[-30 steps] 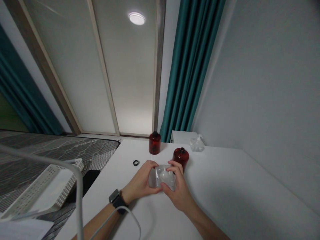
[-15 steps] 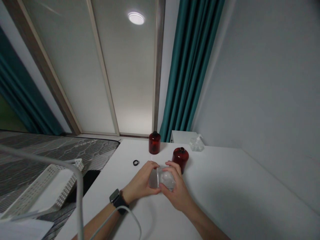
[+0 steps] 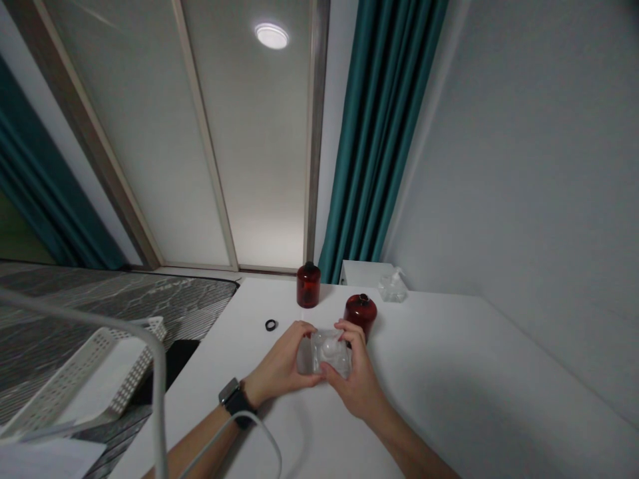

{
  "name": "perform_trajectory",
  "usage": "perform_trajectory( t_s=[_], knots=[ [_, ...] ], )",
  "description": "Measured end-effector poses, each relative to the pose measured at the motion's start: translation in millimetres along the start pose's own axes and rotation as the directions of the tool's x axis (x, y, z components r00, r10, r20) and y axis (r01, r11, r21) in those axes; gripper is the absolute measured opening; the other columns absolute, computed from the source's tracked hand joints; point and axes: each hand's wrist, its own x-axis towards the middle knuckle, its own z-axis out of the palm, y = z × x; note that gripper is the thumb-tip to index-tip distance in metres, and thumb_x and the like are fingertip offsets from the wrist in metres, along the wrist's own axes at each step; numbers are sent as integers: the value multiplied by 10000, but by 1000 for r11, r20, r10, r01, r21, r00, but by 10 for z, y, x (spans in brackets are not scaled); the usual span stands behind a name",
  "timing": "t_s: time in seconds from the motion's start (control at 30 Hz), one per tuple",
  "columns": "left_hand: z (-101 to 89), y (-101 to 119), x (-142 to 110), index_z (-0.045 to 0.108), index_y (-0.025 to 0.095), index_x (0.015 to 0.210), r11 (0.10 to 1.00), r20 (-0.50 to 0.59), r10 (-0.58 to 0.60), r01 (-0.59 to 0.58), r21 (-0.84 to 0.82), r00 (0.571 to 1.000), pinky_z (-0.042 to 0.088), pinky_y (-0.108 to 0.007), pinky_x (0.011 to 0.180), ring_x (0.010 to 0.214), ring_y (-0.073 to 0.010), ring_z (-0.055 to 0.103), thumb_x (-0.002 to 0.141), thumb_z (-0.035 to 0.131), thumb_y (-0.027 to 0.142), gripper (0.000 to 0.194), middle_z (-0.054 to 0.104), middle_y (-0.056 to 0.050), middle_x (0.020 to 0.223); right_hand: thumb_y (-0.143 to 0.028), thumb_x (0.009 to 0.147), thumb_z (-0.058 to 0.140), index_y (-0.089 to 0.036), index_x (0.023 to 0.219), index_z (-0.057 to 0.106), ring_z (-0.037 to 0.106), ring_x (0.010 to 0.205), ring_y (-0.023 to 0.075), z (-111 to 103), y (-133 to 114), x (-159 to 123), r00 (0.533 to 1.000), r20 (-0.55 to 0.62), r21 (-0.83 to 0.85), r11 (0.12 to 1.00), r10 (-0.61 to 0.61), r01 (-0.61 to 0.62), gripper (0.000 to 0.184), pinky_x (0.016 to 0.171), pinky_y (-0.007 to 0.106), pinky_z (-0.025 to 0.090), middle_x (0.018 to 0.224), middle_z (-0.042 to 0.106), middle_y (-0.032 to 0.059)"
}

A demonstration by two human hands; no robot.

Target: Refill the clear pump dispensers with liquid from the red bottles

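Now: two hands on one clear container

Clear container is over the near-middle of the white table, between both hands; can't tell if it touches the tabletop. Left hand grips its left side, fingers curled at the far edge, thumb at the near edge. Right hand grips the right side, fingers bent over the far right corner, thumb on the near part. Dark watch on left wrist. Red bottle with narrow neck upright just beyond right hand; second red bottle upright, farther and more left. Black ring lies left, near left hand. Clear pump bottle at far right.
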Motion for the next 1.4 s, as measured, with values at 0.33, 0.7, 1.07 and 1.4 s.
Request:
perform_trajectory(
  t_s=[0.33, 0.7, 1.07, 1.4],
  knots=[
    [6, 7, -2, 458, 208, 1178, 1000, 31, 5, -4, -21, 1000, 496, -389, 898, 1029, -252, 568, 707, 762, 237, 562, 556, -77, 1128, -200, 828, 647, -257, 1106, 540, 506, 1246, 269, -17, -12, 24, 998, 42, -27, 998, -53, 54, 304, 1072, 484, 419, 1253, 528, 92],
    [20, -26, -4, 491, 203, 1166, 999, 60, -37, 37, -6, 998, 506, -402, 886, 1007, -263, 583, 666, 802, 245, 590, 577, -73, 1106, -208, 897, 579, -237, 1119, 569, 596, 1098, 265, -114, -82, 70, 980, -75, -87, 980, -184, 178, 224, 963, 452, 504, 1113, 610, 100],
    [27, -33, -12, 508, 195, 1147, 992, 116, -102, 109, -59, 988, 511, -416, 882, 1000, -271, 593, 651, 821, 211, 586, 585, -74, 1098, -300, 944, 546, -227, 1114, 526, 597, 993, 222, -180, 51, 67, 981, -193, 16, 1000, -22, 26, 185, 848, 353, 503, 1051, 585, 69],
    [13, -50, -12, 512, 180, 1162, 979, 160, -163, 180, -95, 974, 487, -412, 925, 1034, -277, 581, 666, 810, 218, 580, 592, -88, 1130, -358, 946, 545, -223, 1089, 554, 600, 929, 207, -143, 7, 73, 981, -181, 80, 995, 65, -51, 198, 823, 325, 485, 1001, 614, 48]
  ],
)
